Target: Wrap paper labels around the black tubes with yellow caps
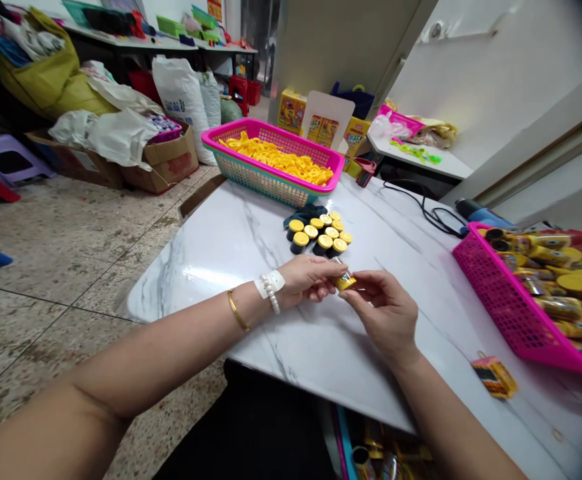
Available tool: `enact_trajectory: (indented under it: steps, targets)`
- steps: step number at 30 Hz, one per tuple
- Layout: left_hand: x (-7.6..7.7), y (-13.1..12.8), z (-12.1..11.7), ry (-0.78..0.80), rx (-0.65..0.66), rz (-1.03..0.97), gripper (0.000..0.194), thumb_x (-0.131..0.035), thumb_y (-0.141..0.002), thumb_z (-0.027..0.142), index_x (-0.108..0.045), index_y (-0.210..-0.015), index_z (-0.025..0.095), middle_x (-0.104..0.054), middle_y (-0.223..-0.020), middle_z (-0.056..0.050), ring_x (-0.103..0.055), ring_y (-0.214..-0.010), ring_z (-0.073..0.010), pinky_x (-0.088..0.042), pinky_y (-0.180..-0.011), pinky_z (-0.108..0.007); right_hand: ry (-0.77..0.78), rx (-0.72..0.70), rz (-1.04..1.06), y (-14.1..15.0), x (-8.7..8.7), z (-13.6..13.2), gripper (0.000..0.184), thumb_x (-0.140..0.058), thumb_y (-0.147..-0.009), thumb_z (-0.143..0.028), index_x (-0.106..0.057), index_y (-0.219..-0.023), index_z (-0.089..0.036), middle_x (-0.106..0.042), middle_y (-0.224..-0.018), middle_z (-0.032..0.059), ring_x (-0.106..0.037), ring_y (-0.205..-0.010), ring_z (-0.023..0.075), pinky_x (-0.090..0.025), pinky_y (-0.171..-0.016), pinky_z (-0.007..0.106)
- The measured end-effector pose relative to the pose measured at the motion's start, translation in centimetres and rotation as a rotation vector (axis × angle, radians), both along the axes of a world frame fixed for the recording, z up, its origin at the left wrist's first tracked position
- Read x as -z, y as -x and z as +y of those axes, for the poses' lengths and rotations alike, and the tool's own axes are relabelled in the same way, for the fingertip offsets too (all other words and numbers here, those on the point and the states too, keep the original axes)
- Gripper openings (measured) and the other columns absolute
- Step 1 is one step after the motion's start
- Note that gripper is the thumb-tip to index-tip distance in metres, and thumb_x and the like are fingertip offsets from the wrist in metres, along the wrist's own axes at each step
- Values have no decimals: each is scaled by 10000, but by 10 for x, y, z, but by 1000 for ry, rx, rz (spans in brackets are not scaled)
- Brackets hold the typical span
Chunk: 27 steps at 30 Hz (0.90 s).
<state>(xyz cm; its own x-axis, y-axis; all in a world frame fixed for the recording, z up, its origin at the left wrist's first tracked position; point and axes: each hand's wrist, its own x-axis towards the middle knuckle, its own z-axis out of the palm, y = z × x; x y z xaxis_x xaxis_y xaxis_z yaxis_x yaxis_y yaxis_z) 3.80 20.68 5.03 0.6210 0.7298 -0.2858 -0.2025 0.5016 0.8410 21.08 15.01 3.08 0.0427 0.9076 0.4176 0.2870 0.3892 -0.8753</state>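
Between my two hands is a small canister (pixel 343 279) with a shiny yellow printed wrap, tilted above the marble-patterned table (pixel 291 347). My left hand (pixel 311 277) grips its upper end, thumb on top and fingers curled below. The thumb and fingertips of my right hand (pixel 385 310) pinch its lower right end. Just beyond the hands stands a cluster of several black canisters with yellow lids (pixel 323 233). A dark cloth-like item (pixel 305 213) lies behind them.
A pink-rimmed basket (pixel 271 187) of yellow plastic pieces (pixel 281 160) stands at the back. At right, a pink basket (pixel 511 313) holds many wrapped canisters. A small yellow-orange box-shaped trinket (pixel 495 375) lies near it. A black cable (pixel 425 207) crosses the far edge.
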Motion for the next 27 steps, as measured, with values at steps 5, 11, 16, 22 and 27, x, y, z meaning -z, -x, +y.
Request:
enact_trajectory:
  steps: [5, 11, 16, 22, 27]
  targets:
    - [-3, 7, -1, -59, 196, -71, 255, -738, -819, 364, -637, -843, 131, -639, -593, -6, -449, -380, -28, -233, -358, -146, 58, -152, 81, -2, -10, -8, 322, -827, -755, -267, -724, -1060, -259, -731, -920, 24, -734, -802, 188, -664, -714, 353]
    - [3, 2, -1, 14, 277, -43, 413, -766, -773, 514, -666, -755, 114, -605, -514, 10, -418, -322, -31, -255, -303, -144, 162, -161, 243, -5, -1, -2, 197, -830, -745, -317, -743, -911, -257, -741, -761, -17, -724, -603, 173, -659, -561, 361]
    - [6, 4, -3, 21, 350, 33, 620, -701, -711, 713, -647, -689, 96, -599, -481, -22, -492, -342, -68, -355, -321, -155, 276, -182, 260, 3, -9, -4, 258, -816, -737, -384, -713, -902, -215, -739, -666, -17, -708, -499, 175, -632, -485, 314]
    - [1, 11, -5, -72, 284, 107, 752, -725, -656, 738, -517, -1091, 160, -730, -715, -84, -604, -445, -126, -430, -395, -200, 283, -195, -181, -26, -34, -95, 84, -719, -840, -261, -750, -917, -269, -711, -660, -8, -701, -521, 167, -585, -516, 255]
    - [-1, 2, -11, -240, 218, 314, 790, -773, -660, 663, -464, -1182, 157, -726, -734, -60, -626, -451, -163, -430, -404, -235, -40, -176, -866, -68, 17, -190, 320, -559, -889, -175, -726, -1126, -309, -707, -669, 37, -662, -476, 176, -518, -419, 231]
